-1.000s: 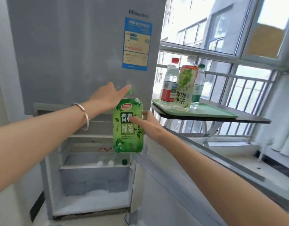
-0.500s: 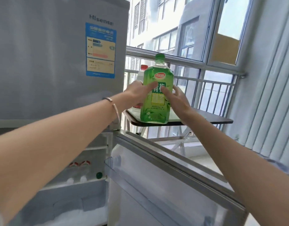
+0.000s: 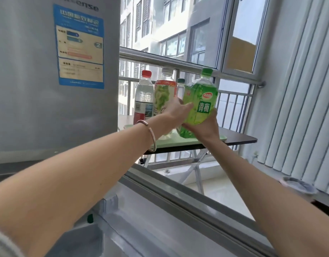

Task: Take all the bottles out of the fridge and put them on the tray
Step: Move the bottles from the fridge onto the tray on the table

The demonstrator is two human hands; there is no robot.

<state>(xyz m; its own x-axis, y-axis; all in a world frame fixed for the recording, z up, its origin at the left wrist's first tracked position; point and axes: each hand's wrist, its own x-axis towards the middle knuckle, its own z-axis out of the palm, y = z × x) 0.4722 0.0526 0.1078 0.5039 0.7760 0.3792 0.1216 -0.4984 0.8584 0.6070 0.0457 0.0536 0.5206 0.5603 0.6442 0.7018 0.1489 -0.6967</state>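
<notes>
The green tea bottle [image 3: 199, 104] is held tilted just above the pale green tray [image 3: 171, 143], its base low over the tray's right part, its green cap leaning right; the liquid is bright green, the label carries white characters on a darker green patch; whether the base touches the tray I cannot tell. The left hand [image 3: 176, 110] presses its grip against the bottle's left side; the right hand [image 3: 206, 125] closes its grip round the lower right; both hold the bottle. Three bottles stand upright on the tray already: a red-capped water bottle [image 3: 143, 101], a clear-capped tea bottle [image 3: 164, 97], a dark-capped bottle [image 3: 180, 86] mostly hidden behind. The tray lies on a dark folding table [image 3: 239, 138] by the window; the fridge [image 3: 39, 71] stands left, its door [image 3: 178, 210] open below. I judge this fourth bottle nearly placed; the fridge's inside is out of view, so what is left cannot be told.
</notes>
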